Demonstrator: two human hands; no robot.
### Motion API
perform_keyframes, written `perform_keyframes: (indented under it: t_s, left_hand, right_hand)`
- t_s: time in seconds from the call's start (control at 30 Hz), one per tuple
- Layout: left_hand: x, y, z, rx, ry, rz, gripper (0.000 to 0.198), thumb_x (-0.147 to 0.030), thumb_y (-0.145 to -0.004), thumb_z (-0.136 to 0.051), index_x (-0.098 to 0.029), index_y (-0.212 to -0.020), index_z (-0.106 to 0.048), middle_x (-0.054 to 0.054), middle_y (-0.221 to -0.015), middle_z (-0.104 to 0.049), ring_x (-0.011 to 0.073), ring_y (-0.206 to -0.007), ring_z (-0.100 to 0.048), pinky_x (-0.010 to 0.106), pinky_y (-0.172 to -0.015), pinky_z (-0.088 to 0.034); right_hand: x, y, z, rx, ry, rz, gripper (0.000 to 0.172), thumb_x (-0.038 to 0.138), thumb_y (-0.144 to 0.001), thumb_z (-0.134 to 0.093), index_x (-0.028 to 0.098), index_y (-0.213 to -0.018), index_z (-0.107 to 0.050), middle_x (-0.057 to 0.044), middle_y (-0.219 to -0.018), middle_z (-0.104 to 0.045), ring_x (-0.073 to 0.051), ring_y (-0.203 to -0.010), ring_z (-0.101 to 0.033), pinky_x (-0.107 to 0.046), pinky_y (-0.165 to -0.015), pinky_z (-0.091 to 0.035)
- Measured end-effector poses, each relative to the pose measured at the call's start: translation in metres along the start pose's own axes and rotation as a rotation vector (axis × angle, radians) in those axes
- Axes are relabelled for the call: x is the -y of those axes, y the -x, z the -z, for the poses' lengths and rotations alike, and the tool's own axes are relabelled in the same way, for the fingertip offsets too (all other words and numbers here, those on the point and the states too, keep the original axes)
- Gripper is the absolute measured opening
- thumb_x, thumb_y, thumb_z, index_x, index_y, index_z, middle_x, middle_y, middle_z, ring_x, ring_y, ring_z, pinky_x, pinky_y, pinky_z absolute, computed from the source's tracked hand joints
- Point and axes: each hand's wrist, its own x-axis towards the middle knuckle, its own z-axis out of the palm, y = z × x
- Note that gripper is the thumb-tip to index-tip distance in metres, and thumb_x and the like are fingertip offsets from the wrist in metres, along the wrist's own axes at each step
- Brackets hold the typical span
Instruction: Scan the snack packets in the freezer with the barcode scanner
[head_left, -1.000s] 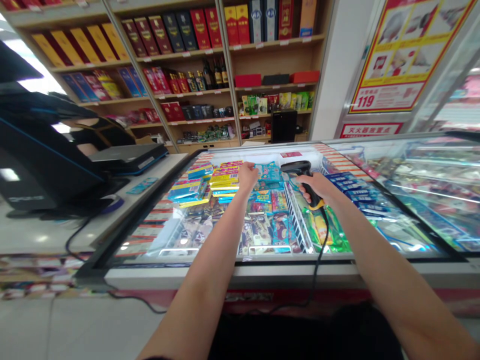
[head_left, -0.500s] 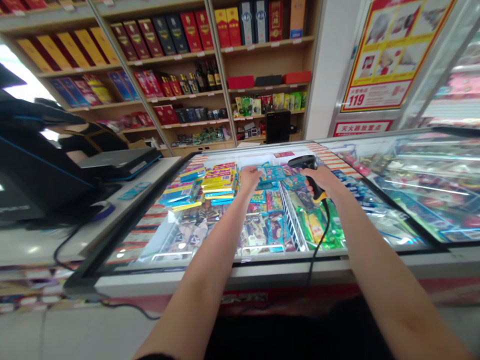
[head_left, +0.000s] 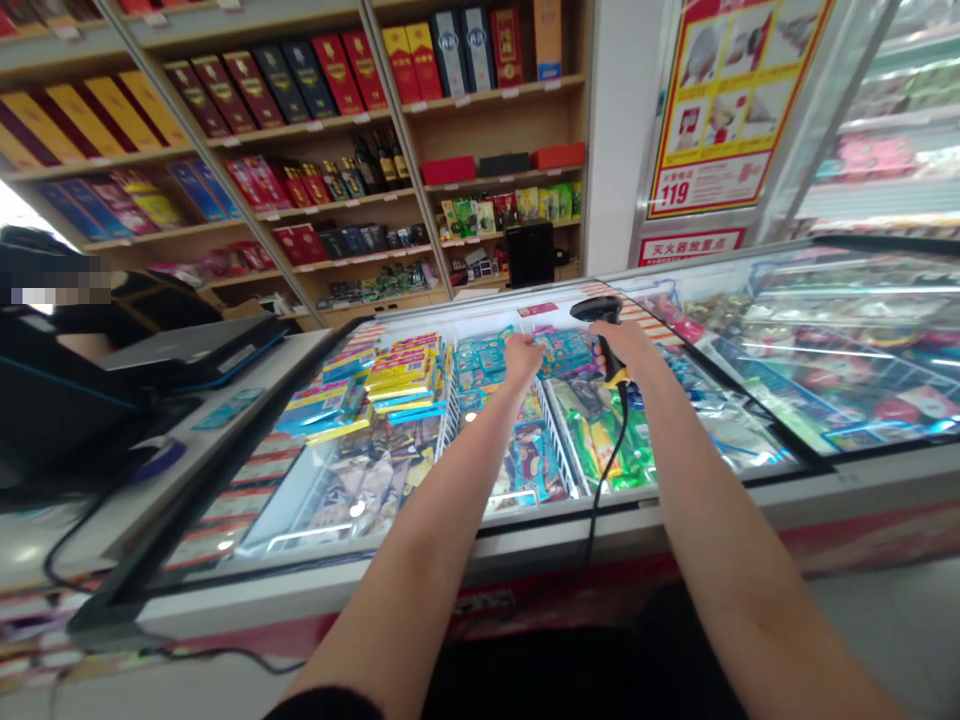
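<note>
My right hand (head_left: 628, 352) is closed round the grip of a black and yellow barcode scanner (head_left: 604, 312), whose black cable hangs over the freezer's front edge. Just left of it, my left hand (head_left: 525, 356) has its fingers pinched at the edge of a blue snack packet (head_left: 564, 352). Whether my right fingers also touch this packet is hard to make out. Other blue packets (head_left: 477, 360) lie behind and left of my left wrist. Both hands are above the glass-topped chest freezer (head_left: 487, 545). Yellow and blue packets (head_left: 405, 372) are stacked on the left.
Inside the freezer, white wire baskets (head_left: 559, 440) and green packages (head_left: 600, 430) show through the glass. A counter (head_left: 187, 425) with a dark terminal (head_left: 67, 400) stands at left, a person (head_left: 142, 300) behind it. Shelves of boxes (head_left: 285, 85) line the back.
My left hand has shifted right, closer to the scanner, with the blue packet. Blue packets behind it now show more. The camera view has turned slightly right.
</note>
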Motion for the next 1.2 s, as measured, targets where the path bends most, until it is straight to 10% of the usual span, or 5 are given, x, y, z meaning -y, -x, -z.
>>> perform_keyframes:
  t_s: [0.47,0.9,1.2]
  left_hand:
    - [0.008,0.01,-0.004,-0.027,-0.419,-0.212,0.023,-0.018,-0.082,-0.059,-0.017,-0.106,-0.06,0.012,-0.12,-0.064,0.0251,-0.124,-0.052,0.033,-0.1,-0.039]
    - [0.032,0.002,0.052,-0.135,-0.68,-0.071,0.059,-0.05,-0.079,-0.07,-0.015,-0.123,-0.055,0.025,-0.129,-0.056,0.0404,-0.126,-0.048,0.046,-0.1,-0.038]
    - [0.04,0.005,0.077,-0.133,-0.474,-0.074,0.052,-0.022,-0.082,-0.066,-0.014,-0.132,-0.052,0.018,-0.132,-0.059,0.0259,-0.122,-0.057,0.031,-0.099,-0.042]
  right_hand:
    - [0.003,0.007,-0.005,-0.003,-0.016,0.004,0.012,0.021,-0.08,-0.062,0.019,-0.072,-0.054,-0.001,-0.047,-0.05,-0.015,-0.038,-0.048,-0.028,-0.036,-0.041]
    - [-0.002,0.01,-0.02,0.028,0.082,0.047,0.014,0.02,-0.082,-0.064,0.018,-0.073,-0.054,0.0,-0.045,-0.052,-0.014,-0.036,-0.047,-0.026,-0.034,-0.04]
    - [-0.02,0.011,-0.045,0.17,0.24,0.091,0.027,0.025,-0.082,-0.066,0.02,-0.062,-0.049,0.0,-0.042,-0.051,-0.014,-0.032,-0.046,-0.025,-0.033,-0.038]
